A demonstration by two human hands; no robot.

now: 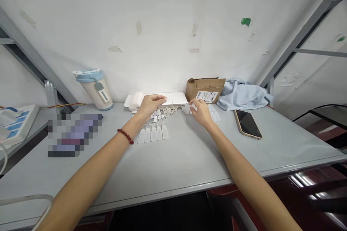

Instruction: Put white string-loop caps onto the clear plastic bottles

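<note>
My left hand (151, 105) is closed in a pinch on a thin white cord (171, 100), whose loop shows past the fingertips. My right hand (201, 112) has its thumb and index finger curled together over a pile of translucent white tags (214, 114); what lies between them is too small to make out. Under the left hand are small white round pieces (158, 115) and a heap of white cords (171, 111). Nearer to me, several translucent tags with cords (153, 134) lie side by side in a row.
At the back stand a white box (176, 97), an open cardboard box (204, 90) and a light blue cloth (241, 95). A phone (248, 124) lies on the right of the grey table (173, 166). A tumbler (95, 90) and a power strip (18, 126) are on the left.
</note>
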